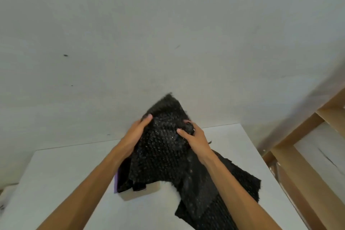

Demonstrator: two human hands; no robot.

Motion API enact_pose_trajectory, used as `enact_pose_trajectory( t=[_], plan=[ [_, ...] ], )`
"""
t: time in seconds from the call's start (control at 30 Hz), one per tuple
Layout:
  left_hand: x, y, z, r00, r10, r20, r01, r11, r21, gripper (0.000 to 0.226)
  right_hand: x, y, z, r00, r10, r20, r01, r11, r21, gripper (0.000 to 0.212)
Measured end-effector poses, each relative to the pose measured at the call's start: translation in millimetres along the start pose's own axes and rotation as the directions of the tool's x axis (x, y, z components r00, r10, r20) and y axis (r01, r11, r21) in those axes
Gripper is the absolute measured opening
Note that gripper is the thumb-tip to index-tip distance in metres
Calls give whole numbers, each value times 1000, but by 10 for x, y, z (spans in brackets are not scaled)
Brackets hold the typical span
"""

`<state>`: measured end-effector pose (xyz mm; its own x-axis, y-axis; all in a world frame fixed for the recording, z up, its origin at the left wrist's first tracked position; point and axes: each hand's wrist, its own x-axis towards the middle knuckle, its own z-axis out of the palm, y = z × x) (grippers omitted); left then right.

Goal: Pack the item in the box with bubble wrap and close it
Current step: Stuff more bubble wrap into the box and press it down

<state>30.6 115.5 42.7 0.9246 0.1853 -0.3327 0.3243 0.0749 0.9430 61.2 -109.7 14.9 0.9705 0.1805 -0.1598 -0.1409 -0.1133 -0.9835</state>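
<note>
While both hands are up over the table [61,173], they're holding a bundle of black bubble wrap [164,147] between them. The left hand [135,136] is gripping the bundle's left side, thumb laid across the front near the top and the other fingers tucked behind where I can't see them. The right hand [194,139] is on the opposite side, thumb pressing into the front and fingers curled round a bunched-up bit of wrap at the upper right edge. So both are closed on the wrap, not loose.

Whatever the item is, it's hidden, and I honestly can't tell whether it's inside the bundle at all.

Just below the left wrist, the box [139,191] is sitting on the table, a small tan cardboard one with a purple flap or lining [116,183] showing on its left side. The bottom of the bundle is hanging down into or over the box opening; can't tell which. It's open, nothing folded shut.

Under the right forearm, a long loose tail of the same wrap is trailing off toward the near right edge of the table, lying crumpled on the surface.

Out past the right hand, some wooden shelving [308,136] is standing against the pale wall [168,33], which is filling everything beyond both hands.
</note>
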Motion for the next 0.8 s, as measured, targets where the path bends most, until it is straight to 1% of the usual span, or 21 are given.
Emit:
enact_pose_trajectory(
  t=[0.03,0.07,0.1,0.13,0.2,0.27,0.3,0.37,0.4,0.43,0.5,0.6,0.63,0.67,0.7,0.73,0.77,0.8],
  plan=[
    [-28,51,-149,997,62,-51,-60,997,41,47,77,-84,128,998,-66,-5,66,997,-49,34],
    [-48,91,-296,983,142,-120,-129,986,109,57,142,-174,250,990,-143,-14,141,985,-96,24],
    [-53,122,-435,952,229,-204,-198,967,160,61,192,-265,368,974,-225,-17,221,965,-139,16],
    [-56,140,-563,917,286,-278,-245,954,171,60,223,-347,480,951,-308,-19,299,936,-185,11],
    [-51,131,-759,873,327,-362,-287,944,162,45,235,-437,673,891,-453,-18,433,862,-262,11],
    [6,-11,-927,860,320,-397,-278,947,159,18,176,-354,825,859,-511,15,490,815,-310,15],
    [24,-142,-1001,869,309,-387,-265,950,164,16,132,-250,875,859,-510,45,495,805,-328,17],
    [1,-468,-1119,914,277,-296,-226,954,196,57,37,33,947,884,-448,133,461,792,-399,19],
    [-23,-637,-1163,929,282,-239,-218,940,263,71,-10,193,969,902,-394,180,431,785,-444,21],
    [-45,-791,-1191,934,307,-184,-223,902,371,73,-59,348,994,919,-328,217,393,780,-487,22],
    [-74,-1074,-1219,930,352,-102,-246,806,539,61,-155,624,1053,945,-189,265,312,758,-572,26],
    [-98,-1329,-1186,955,297,-25,-207,721,661,31,-267,883,1097,957,-66,282,250,676,-693,34],
    [-104,-1399,-1183,964,264,29,-201,655,728,31,-282,923,1104,960,-41,278,239,644,-727,35],
    [-103,-1472,-1186,970,223,102,-213,564,798,43,-285,943,1117,961,-14,278,227,619,-752,34],
    [-104,-1543,-1187,964,194,183,-254,459,851,54,-283,939,1118,962,-14,273,226,603,-765,29],
    [-99,-1600,-1190,952,174,251,-298,349,888,60,-275,925,1135,963,-25,267,232,577,-783,20],
    [-84,-1665,-1193,934,174,311,-347,251,903,63,-268,932,1157,963,-68,263,257,539,-802,16],
    [-70,-1705,-1185,921,181,345,-375,168,912,63,-254,959,1185,954,-134,267,298,468,-832,32]
  ],
)
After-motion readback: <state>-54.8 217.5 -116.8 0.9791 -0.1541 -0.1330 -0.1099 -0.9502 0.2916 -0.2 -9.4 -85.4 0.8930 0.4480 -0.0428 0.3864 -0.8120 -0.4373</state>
